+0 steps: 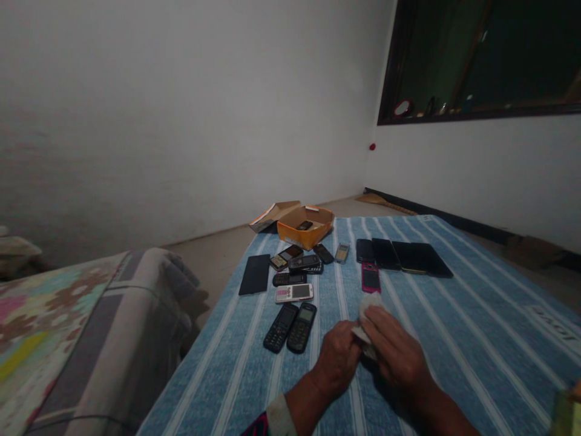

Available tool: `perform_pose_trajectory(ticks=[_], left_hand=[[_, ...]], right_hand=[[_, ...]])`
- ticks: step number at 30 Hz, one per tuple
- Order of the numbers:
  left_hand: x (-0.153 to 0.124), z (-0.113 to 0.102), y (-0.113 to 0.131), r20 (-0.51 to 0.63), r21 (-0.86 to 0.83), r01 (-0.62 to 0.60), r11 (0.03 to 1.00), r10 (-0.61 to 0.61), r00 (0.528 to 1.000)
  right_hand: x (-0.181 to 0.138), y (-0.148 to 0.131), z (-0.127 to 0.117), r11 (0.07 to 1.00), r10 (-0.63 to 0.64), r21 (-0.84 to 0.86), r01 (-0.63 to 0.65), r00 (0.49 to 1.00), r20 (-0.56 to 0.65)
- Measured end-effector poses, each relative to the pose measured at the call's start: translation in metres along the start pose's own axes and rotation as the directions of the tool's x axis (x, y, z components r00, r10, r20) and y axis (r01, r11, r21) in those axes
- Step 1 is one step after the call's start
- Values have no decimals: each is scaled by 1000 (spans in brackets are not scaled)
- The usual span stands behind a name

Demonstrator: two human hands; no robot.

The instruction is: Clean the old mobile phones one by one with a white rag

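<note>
My right hand (394, 348) is closed round a crumpled white cloth (373, 299), which could also be tissue. Right beside it, my left hand (339, 351) is closed at the cloth's left edge; what its fingers grip is hidden. Just beyond the cloth lies a pink phone (371, 278) with a dark screen. To the left of my hands, two black keypad phones (301, 328) rest side by side. A white keypad phone (294, 293) lies farther back, below a dark one (289, 279).
An open orange box (305, 229) holding a dark phone stands at the far end, its lid (275, 216) beside it. Several dark phones and tablets (422, 259) lie at the right, a black tablet (255, 274) at the left. Blue striped cloth (454, 339) covers the surface.
</note>
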State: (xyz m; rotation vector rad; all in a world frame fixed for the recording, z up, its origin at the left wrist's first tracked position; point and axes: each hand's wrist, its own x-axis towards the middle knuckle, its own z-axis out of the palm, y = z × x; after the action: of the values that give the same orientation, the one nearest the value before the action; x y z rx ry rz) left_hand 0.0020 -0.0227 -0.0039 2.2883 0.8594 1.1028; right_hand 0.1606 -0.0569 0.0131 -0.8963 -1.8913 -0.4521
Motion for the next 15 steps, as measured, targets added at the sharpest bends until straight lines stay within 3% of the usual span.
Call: perform_pose_trajectory(ticks=[15], left_hand=[[4, -7, 10, 197, 39, 137, 990, -142, 970]], right_hand=[[-8, 21, -5, 974, 223, -42, -222, 975, 23]])
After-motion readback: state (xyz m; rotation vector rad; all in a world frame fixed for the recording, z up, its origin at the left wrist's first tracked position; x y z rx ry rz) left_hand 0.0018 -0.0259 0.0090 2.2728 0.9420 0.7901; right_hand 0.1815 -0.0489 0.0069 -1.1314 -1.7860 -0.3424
